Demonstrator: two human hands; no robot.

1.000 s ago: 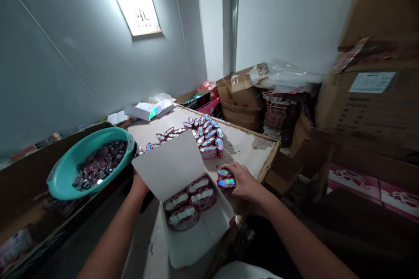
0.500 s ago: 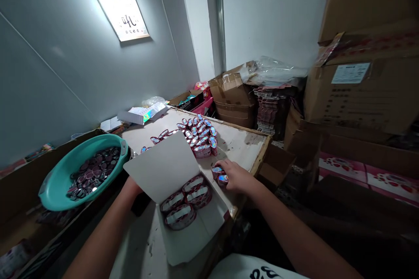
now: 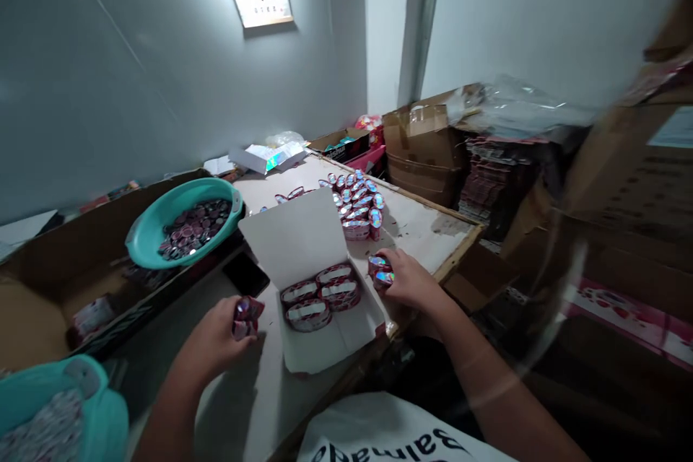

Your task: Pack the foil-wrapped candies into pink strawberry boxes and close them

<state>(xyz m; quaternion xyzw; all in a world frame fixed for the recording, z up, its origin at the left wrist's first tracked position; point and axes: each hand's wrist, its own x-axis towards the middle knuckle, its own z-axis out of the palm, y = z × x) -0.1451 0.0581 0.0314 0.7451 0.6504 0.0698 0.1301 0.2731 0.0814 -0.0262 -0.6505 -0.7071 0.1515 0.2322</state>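
Note:
An open white box stands with its lid raised, holding several oval, red-edged packets on edge. Left of it, my left hand is closed round small shiny dark-red packets; their exact count is unclear. On the box's right side, my right hand grips two red packets with rainbow-shiny ends. Behind the lid a cluster of similar packets stands on the table, partly hidden by the lid.
A teal basin with many small round pieces rests over a cardboard box at left. Another teal basin sits at lower left. A black phone lies on the white table. Cardboard boxes and stacked flat cartons stand behind.
My left hand has come out from behind the box lid, now with packets in it. My right hand keeps its packets beside the box. The view has turned left and down.

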